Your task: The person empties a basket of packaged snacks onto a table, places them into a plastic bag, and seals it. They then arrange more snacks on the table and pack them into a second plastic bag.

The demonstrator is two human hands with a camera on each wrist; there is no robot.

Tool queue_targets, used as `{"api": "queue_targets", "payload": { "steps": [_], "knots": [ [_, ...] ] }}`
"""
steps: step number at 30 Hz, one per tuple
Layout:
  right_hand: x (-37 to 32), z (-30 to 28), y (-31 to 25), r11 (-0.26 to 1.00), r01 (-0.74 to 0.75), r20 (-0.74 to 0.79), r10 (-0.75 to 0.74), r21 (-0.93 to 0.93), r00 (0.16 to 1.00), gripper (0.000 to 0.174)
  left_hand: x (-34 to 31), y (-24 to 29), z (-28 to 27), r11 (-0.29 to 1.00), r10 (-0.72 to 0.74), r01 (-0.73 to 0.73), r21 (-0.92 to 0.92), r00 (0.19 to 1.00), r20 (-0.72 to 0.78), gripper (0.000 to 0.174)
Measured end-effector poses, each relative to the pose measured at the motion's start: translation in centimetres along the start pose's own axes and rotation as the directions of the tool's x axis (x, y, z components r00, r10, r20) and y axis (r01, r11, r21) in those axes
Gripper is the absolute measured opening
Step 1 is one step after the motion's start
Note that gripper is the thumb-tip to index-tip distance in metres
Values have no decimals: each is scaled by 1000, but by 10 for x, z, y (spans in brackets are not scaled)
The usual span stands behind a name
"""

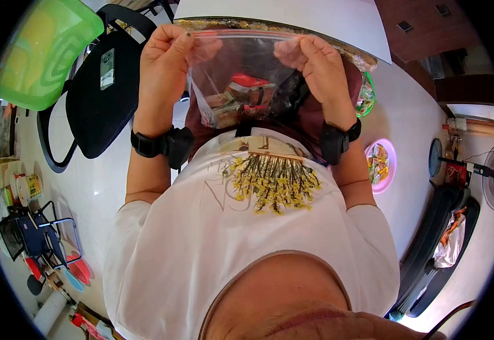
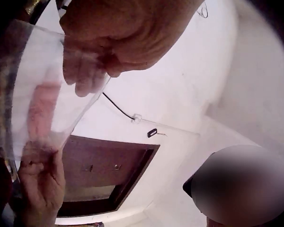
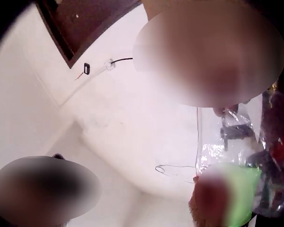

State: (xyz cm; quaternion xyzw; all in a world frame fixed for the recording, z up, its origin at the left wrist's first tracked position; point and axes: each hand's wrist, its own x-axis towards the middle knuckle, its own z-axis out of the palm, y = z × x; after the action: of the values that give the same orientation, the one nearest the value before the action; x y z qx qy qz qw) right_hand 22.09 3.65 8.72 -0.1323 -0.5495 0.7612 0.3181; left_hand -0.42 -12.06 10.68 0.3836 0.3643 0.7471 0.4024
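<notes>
A clear zip bag point(image 1: 235, 59) with a red line along its top edge hangs upright over the person's lap. The left hand point(image 1: 163, 65) pinches its top left corner between thumb and fingers, and the right hand point(image 1: 327, 68) pinches the top right corner. The top edge is stretched straight between them. Small red and brown packets point(image 1: 246, 96) lie in the bottom of the bag. In the left wrist view, fingers of the left hand point(image 2: 118, 38) show through the clear plastic. The right wrist view catches the shiny bag side-on, partly hidden by blur.
A white table point(image 1: 292, 10) with a gold-patterned edge stands just beyond the bag. Right of the lap, a pink basin point(image 1: 393, 164) and a green basket point(image 1: 370, 93) hold small packets. A black chair point(image 1: 102, 96) with a phone-like object on it and a green plastic seat point(image 1: 48, 51) are at left.
</notes>
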Motion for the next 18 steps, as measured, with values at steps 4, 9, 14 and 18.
{"api": "queue_targets", "payload": {
  "steps": [4, 9, 14, 18],
  "knots": [
    [16, 0, -9, 867, 240, -44, -287, -436, 957, 26, 0, 0, 2, 1000, -12, 13, -21, 1000, 15, 7],
    [31, 51, -35, 261, 573, 360, -563, -776, 744, 26, 1, -2, 8, 998, -1, 2, -56, 1000, 4, 3],
    [41, 54, -30, 288, 543, 479, -265, -789, 837, 25, 1, -3, -2, 998, -30, 31, 62, 999, -18, 9],
    [41, 34, -38, 360, 456, 429, -158, -814, 890, 24, 3, -1, 3, 997, 38, -41, 71, 998, 53, 4]
  ]
}}
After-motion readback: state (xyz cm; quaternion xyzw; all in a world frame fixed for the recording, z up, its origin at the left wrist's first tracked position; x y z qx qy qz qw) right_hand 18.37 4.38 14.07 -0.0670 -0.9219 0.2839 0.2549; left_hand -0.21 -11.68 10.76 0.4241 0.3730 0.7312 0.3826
